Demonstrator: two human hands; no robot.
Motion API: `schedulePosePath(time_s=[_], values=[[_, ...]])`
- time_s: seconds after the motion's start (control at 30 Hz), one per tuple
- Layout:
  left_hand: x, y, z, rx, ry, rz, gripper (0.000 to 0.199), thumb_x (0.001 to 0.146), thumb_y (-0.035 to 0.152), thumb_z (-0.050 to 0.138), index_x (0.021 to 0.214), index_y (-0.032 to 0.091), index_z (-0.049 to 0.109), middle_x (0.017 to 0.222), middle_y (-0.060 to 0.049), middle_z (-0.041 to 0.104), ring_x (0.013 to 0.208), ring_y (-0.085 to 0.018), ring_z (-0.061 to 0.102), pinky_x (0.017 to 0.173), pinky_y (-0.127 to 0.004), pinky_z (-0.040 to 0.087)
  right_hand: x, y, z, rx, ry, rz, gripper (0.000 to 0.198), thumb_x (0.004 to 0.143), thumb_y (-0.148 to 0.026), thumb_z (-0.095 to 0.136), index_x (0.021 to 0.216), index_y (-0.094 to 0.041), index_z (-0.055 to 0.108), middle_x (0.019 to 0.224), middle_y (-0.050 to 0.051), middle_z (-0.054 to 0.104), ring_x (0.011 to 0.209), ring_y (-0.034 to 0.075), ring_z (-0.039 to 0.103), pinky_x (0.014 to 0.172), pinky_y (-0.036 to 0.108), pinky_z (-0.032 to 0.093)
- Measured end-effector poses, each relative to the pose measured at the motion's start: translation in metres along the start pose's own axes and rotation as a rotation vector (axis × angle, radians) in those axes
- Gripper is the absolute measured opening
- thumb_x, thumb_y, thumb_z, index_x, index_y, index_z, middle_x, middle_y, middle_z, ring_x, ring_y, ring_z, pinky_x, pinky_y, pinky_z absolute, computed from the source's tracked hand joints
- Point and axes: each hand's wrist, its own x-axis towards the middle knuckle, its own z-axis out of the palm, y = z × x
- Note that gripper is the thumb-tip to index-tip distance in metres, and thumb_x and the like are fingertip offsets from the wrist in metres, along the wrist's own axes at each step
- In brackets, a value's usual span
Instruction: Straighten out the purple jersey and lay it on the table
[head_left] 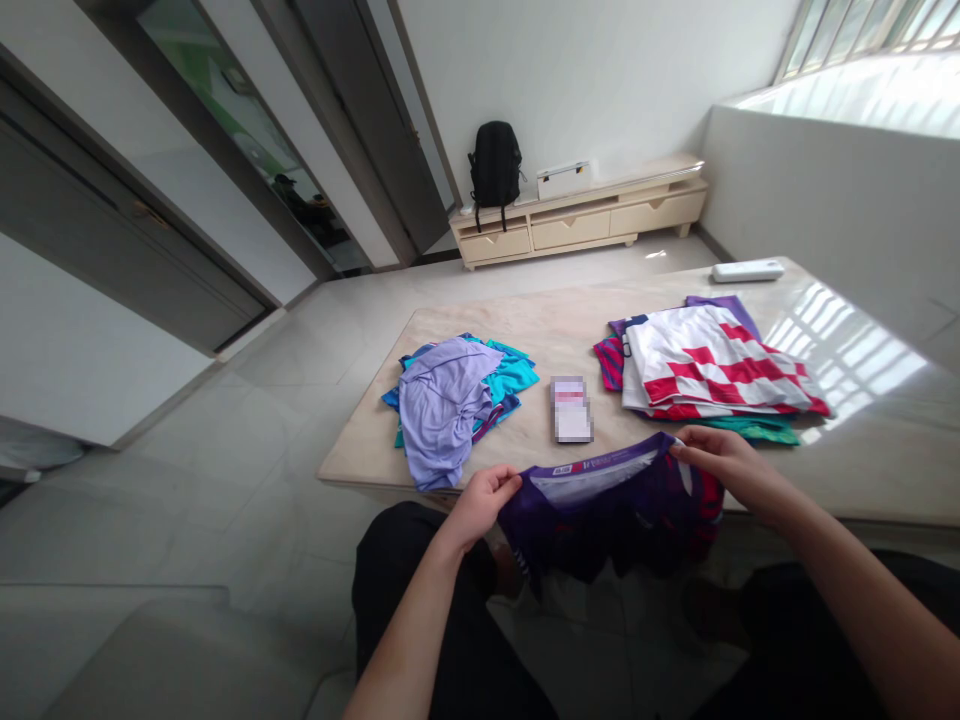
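Note:
A purple garment (600, 505) with pink side panels hangs over the near edge of the marble table (570, 340). My left hand (486, 497) grips its waistband at the left end. My right hand (716, 458) pinches the waistband at the right end, so the band is stretched between both hands. A heap of lavender and turquoise clothes (454, 395) lies on the table to the left. On the right rests a stack topped by a red-and-white checkered shirt (709, 365).
A small blurred card or phone (571, 408) lies between the two piles. A white flat device (748, 270) sits at the table's far edge. Beyond stand a low cabinet (581, 215) with a black backpack (495, 165), and dark doors on the left.

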Motion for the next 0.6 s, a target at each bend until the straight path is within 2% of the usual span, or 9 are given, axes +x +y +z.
schedulePosePath(time_s=[0.1,0.2,0.27,0.4,0.53,0.6], values=[[0.003,-0.001,0.005,0.013,0.039,0.036,0.044,0.085,0.057,0.074,0.076,0.014,0.066,0.069,0.002,0.056,0.068,-0.012,0.046,0.062,-0.023,0.035,-0.002,-0.003,0.001,-0.002,0.033,-0.006,0.051,0.077,-0.067,0.077,0.087,-0.019,0.062,0.071,-0.001,0.062,0.057,0.013,0.057,0.052,0.024,0.042],[-0.001,0.001,0.015,-0.011,0.022,0.004,0.042,0.087,0.056,0.073,0.08,0.014,0.067,0.067,0.003,0.052,0.062,-0.011,0.043,0.057,-0.022,0.033,-0.005,-0.003,0.001,0.015,0.017,0.017,0.049,0.081,-0.065,0.075,0.086,-0.019,0.059,0.064,-0.004,0.055,0.05,0.009,0.052,0.047,0.02,0.035],[-0.005,0.003,0.022,-0.047,-0.002,-0.044,0.044,0.086,0.057,0.072,0.083,0.014,0.066,0.066,0.004,0.051,0.057,-0.009,0.042,0.052,-0.021,0.033,-0.008,-0.002,0.003,0.075,-0.081,0.042,0.046,0.083,-0.06,0.077,0.087,-0.018,0.058,0.064,-0.005,0.053,0.05,0.008,0.053,0.046,0.018,0.035],[-0.009,0.007,0.034,-0.13,-0.055,-0.109,0.046,0.085,0.06,0.071,0.086,0.015,0.061,0.068,0.003,0.053,0.055,-0.009,0.048,0.05,-0.02,0.041,-0.015,0.001,0.018,0.238,-0.329,0.072,0.039,0.082,-0.046,0.083,0.092,-0.017,0.058,0.074,-0.003,0.062,0.058,0.009,0.061,0.052,0.017,0.046],[-0.007,0.007,0.049,-0.133,-0.048,-0.082,0.045,0.084,0.059,0.072,0.089,0.015,0.062,0.071,0.001,0.058,0.056,-0.011,0.054,0.052,-0.022,0.045,-0.021,0.001,0.048,0.279,-0.502,0.117,0.037,0.082,-0.044,0.083,0.088,-0.016,0.061,0.077,0.004,0.072,0.069,0.017,0.072,0.062,0.024,0.058],[-0.007,0.004,0.059,-0.094,-0.004,-0.039,0.043,0.086,0.058,0.07,0.09,0.016,0.064,0.073,0.0,0.061,0.059,-0.012,0.056,0.053,-0.022,0.046,-0.022,0.002,0.065,0.278,-0.553,0.126,0.037,0.079,-0.044,0.086,0.085,-0.014,0.065,0.077,0.007,0.075,0.073,0.021,0.075,0.069,0.03,0.062]])
